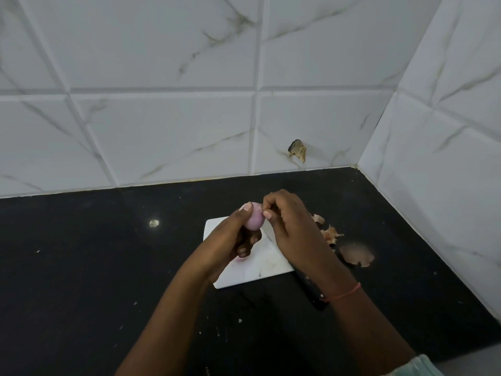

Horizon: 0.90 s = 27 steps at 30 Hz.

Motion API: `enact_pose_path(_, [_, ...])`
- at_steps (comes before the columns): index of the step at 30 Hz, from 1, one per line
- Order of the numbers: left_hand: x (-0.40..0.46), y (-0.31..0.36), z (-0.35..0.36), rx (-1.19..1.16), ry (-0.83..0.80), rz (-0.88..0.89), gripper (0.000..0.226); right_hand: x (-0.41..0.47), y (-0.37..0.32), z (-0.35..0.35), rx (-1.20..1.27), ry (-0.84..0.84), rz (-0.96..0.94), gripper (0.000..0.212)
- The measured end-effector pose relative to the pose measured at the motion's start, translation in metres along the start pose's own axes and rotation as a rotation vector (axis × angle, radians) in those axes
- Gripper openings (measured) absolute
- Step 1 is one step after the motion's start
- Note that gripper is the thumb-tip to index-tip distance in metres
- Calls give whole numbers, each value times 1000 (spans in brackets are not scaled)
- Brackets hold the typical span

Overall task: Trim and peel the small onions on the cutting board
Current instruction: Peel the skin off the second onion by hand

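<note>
My left hand (pixel 233 237) holds a small pale purple onion (pixel 254 221) above the far edge of the white cutting board (pixel 260 270). The thumb and fingers of my right hand (pixel 287 221) pinch at the onion's top right side. A bit of pink, perhaps another onion (pixel 240 259), peeks out on the board under my left hand. A dark-handled knife (pixel 309 289) lies along the board's right edge, mostly hidden under my right forearm.
Peeled onion skins (pixel 329 233) and a brown round skin piece (pixel 356 255) lie on the black counter right of the board. White tiled walls close the back and right sides. A chipped spot (pixel 297 150) marks the back wall. Small crumbs dot the counter.
</note>
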<state>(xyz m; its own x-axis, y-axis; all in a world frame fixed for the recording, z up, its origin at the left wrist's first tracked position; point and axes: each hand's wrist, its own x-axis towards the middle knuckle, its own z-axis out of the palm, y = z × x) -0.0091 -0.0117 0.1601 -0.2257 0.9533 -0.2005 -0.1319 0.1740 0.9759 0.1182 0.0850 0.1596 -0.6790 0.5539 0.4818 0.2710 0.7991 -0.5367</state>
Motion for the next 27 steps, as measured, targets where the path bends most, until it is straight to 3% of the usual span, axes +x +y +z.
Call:
enact_pose_path(4, [0,-3,4,2,-14,-18,59,-1,1,7,14,48,-16,11])
enact_pose_path(12, [5,-7,11,-342,-59,-31,60,-6,-2,9,236,197,70,12])
enact_pose_path(17, [8,-9,8,-411,-91,-14,55,-4,0,1,548,309,310,25])
enact_pose_path(20, [8,-10,5,-447,-105,-16,52,-3,9,-8,459,517,465,34])
enact_pose_path(22, [8,-10,4,-458,-102,-14,50,-4,20,-14,416,663,519,11])
enact_pose_path(23, [8,-11,4,-459,-97,-14,50,-6,25,-16,414,710,548,10])
enact_pose_path(25, [8,-11,4,-457,-87,-24,48,-8,31,-22,341,748,563,27])
enact_pose_path(27, [9,-10,6,-448,-78,-36,48,-9,33,-26,307,732,535,21])
